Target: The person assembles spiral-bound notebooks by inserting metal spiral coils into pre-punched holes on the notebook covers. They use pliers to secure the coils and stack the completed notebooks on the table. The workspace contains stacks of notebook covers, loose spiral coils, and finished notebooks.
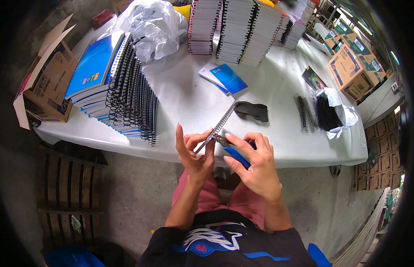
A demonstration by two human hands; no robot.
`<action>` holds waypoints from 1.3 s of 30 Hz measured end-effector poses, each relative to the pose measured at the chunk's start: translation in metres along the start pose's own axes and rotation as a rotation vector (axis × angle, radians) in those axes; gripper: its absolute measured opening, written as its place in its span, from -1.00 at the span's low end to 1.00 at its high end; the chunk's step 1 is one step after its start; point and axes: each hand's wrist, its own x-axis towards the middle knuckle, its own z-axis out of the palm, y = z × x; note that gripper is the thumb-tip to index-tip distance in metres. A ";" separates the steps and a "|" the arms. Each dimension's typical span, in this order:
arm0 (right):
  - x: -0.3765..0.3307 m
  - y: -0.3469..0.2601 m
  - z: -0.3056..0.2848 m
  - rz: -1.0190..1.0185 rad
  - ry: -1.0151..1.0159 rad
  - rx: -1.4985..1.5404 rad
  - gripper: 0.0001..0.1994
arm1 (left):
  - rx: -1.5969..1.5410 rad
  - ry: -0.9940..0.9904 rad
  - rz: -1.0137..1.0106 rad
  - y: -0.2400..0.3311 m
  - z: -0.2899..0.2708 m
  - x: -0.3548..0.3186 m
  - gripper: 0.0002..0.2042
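My left hand (197,156) pinches a thin spiral-bound booklet (224,119) near its lower end, with the index finger raised. The booklet is seen almost edge-on, its wire coil slanting up and away to the right. Pliers with blue handles (237,157) are in my right hand (261,168). Their dark jaws meet the coil close to my left fingertips; whether they grip the wire is too small to tell. Just beyond my hands, a black curved object (252,111) lies on the white-covered table (180,111).
On the left leans a tall stack of blue spiral notebooks (100,66), beside an open cardboard box (51,84). Two blue-and-white booklets (229,79) lie mid-table. Bound stacks (236,31) and a white plastic bag (155,29) stand behind. Black coils (328,111) sit at right.
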 end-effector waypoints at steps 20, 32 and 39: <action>-0.009 0.039 0.018 0.193 -0.099 0.454 -0.60 | -0.024 0.175 0.028 -0.005 0.007 0.010 -0.29; 0.008 0.068 0.031 0.147 0.090 0.798 -0.47 | -0.387 0.183 -0.293 0.035 -0.007 0.030 -0.62; 0.071 0.005 0.005 -0.097 0.139 1.590 -0.42 | 0.067 0.220 0.437 0.074 -0.072 0.063 -0.46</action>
